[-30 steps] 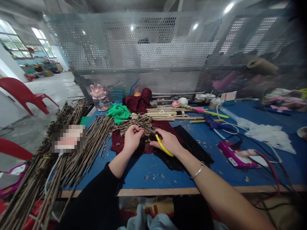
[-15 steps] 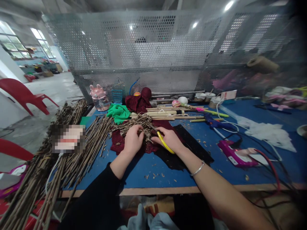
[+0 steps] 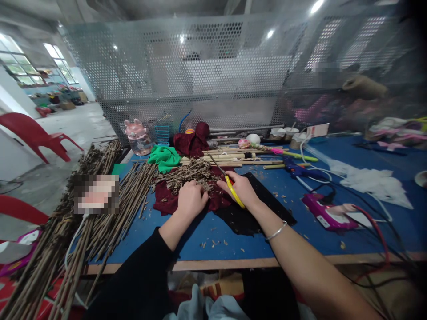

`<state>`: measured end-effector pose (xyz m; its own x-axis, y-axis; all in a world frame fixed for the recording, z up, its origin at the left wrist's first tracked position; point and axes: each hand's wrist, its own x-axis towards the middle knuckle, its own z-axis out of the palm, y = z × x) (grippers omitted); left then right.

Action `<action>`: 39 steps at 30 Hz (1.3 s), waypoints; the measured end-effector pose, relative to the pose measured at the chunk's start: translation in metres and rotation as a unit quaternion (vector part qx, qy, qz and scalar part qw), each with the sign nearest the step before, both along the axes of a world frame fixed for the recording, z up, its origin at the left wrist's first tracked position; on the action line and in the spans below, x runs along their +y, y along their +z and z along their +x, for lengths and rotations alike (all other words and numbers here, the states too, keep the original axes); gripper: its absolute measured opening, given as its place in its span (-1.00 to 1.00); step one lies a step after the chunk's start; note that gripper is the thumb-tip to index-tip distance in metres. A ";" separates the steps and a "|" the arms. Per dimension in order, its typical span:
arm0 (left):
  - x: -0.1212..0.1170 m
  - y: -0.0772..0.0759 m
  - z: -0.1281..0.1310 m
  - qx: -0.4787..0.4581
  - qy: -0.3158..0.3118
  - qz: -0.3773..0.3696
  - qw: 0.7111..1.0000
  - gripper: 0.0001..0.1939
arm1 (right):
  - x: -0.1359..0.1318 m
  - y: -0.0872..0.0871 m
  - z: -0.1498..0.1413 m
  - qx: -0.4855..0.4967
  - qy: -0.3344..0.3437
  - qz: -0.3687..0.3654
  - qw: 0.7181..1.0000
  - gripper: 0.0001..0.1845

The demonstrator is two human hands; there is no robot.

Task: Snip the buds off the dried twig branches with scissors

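Observation:
My right hand (image 3: 243,190) is closed around the yellow-handled scissors (image 3: 234,192), whose dark blades point away to the upper left. Fingers curled, my left hand (image 3: 192,199) is at the near edge of a heap of dried twigs (image 3: 187,172). A bit of dried stem shows beside its thumb; the inside of the grip is hidden. Beneath the heap lies a dark red cloth (image 3: 163,206), and a black cloth (image 3: 270,202) is spread by my right wrist.
Long dry sticks (image 3: 130,200) lie to the left, some past the edge of the blue table (image 3: 187,249). Behind the heap are a green cloth (image 3: 165,158) and bamboo sticks (image 3: 230,157). A purple power strip (image 3: 328,218) with cables and a blue glue gun (image 3: 296,169) lie right.
My left hand has turned knuckles up and shifted slightly right. My right hand has moved a little right, away from the left, and the scissors' blades now show clear above the heap.

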<state>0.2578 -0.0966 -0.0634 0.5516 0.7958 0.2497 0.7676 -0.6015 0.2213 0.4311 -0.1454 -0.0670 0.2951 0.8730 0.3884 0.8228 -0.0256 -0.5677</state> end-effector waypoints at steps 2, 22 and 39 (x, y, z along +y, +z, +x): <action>0.000 0.000 -0.002 -0.017 -0.002 0.014 1.000 -0.66 | 0.000 0.001 0.000 0.002 0.003 -0.003 1.000 -0.51; -0.013 -0.001 0.004 0.020 -0.042 0.001 0.999 -0.80 | 0.000 -0.001 -0.002 0.017 0.024 -0.005 1.000 -0.53; -0.013 -0.011 0.005 0.024 -0.061 0.005 0.998 -0.76 | 0.001 -0.003 -0.001 0.005 0.021 -0.008 1.000 -0.53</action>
<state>0.2629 -0.1096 -0.0748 0.6550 0.7200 0.2291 0.6985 -0.6927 0.1798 0.4300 -0.1441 -0.0705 0.2609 0.8907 0.3723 0.8181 0.0007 -0.5751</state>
